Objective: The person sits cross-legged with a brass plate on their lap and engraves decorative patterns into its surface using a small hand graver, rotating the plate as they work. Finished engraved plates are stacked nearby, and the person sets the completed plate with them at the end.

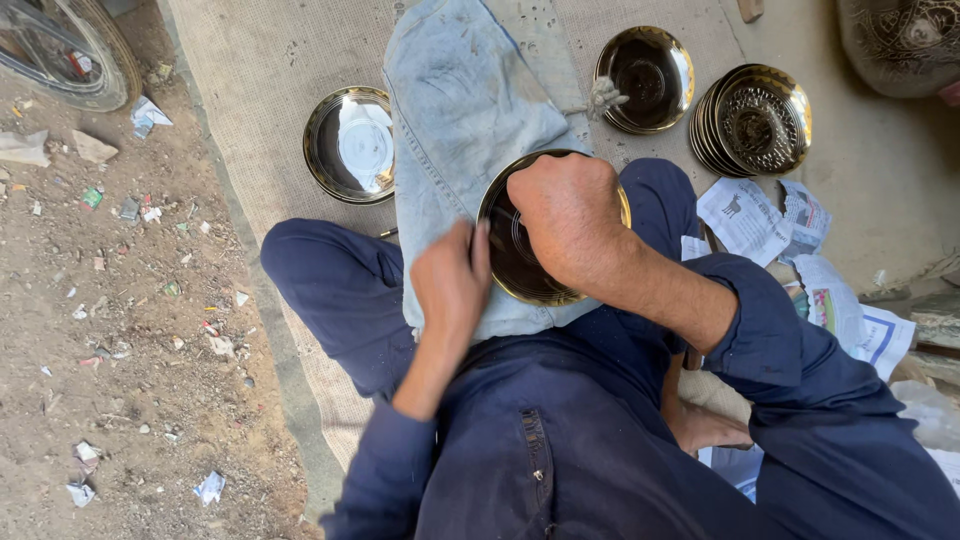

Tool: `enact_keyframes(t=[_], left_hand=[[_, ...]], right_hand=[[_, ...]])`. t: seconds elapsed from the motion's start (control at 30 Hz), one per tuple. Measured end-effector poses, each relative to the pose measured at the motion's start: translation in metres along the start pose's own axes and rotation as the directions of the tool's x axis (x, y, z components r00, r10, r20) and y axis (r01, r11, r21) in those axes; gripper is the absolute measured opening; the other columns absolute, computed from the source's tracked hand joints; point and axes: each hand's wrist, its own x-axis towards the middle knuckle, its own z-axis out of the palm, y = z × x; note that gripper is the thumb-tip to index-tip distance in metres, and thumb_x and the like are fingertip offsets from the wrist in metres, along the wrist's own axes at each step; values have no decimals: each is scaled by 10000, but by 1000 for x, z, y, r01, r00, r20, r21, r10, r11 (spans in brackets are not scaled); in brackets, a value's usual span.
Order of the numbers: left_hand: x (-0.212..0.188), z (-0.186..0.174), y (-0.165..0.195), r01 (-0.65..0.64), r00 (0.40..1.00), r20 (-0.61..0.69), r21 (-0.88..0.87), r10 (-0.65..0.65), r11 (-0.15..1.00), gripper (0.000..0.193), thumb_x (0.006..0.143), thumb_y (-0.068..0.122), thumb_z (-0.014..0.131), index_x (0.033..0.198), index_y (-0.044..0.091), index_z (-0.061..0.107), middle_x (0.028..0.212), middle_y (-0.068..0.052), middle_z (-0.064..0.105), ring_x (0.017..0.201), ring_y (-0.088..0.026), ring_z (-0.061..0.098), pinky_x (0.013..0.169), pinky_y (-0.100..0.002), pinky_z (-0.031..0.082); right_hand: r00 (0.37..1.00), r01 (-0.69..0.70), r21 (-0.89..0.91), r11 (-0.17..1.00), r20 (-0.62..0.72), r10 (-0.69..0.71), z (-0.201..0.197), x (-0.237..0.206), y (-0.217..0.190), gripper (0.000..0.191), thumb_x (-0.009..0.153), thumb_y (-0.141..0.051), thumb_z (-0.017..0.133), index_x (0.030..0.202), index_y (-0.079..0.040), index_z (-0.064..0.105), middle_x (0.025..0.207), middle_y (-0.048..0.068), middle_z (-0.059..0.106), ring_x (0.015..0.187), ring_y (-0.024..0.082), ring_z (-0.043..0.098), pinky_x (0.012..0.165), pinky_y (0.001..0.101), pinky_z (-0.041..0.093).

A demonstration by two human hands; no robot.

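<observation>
Hands at brass plate (520, 265) on denim cloth (455, 110): left hand (452, 280) grips plate's rim; right hand (568, 215) fisted over plate, contents of fist hidden.

a woven burlap mat (270, 70) covered the ground between bare dirt (120, 330) and a concrete floor (880, 170). on the mat lay a brass plate (345, 150), a brass bowl (660, 55) and a denim cloth (460, 100); stacked plates (790, 100) and newspapers (745, 215) sat on concrete.
</observation>
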Motion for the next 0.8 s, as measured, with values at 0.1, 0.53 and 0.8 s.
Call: enact_keyframes(t=[0.1,0.53,0.8], left_hand=[[-38,-4,6,132,990,58,-24,-131,991,360,981,325,650,758,44,613,628,-214,613,605,-442,617,566,-535,456],[4,-1,0,-46,999,-24,-5,46,999,324,1005,274,654,795,29,619,661,-216,614,627,-451,605,558,-527,434],[1,-2,2,-40,998,47,73,36,997,327,957,318,672,795,35,639,639,-213,624,604,-449,618,541,-543,444]], right_hand=[[1000,-3,44,999,14,3,-1,4,5,117,671,-195,819,716,-104,761,700,137,722,694,310,750,557,413,577],[998,-15,20,1000,-53,16,0,-2,2,85,689,-171,814,720,-115,759,710,133,718,690,294,752,556,391,577],[999,-37,47,998,19,36,-2,4,7,156,686,-235,839,735,-103,771,710,142,723,693,312,750,565,411,575]])
